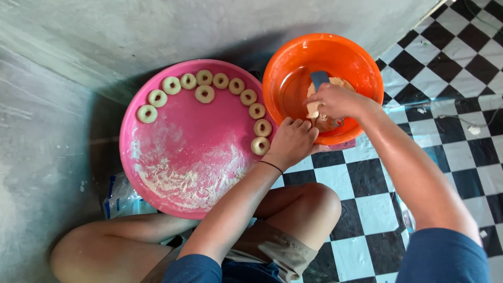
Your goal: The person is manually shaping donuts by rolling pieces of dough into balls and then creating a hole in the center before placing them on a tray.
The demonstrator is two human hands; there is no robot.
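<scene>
Two hands at an orange bowl (293,68) of dough (335,84) on a checkered floor (450,57).
Right hand (335,101) grips a dough lump; left hand (292,140) clasps the bowl's near rim, beside a floury pink tray (157,173) of dough rings (204,94).

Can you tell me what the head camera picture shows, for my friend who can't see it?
A seated person's right hand works a blue scraper into pale dough inside an orange bowl, whose rim the left hand grips. Beside it, a floury pink tray holds a curve of dough rings, on a black-and-white checkered floor.
</scene>
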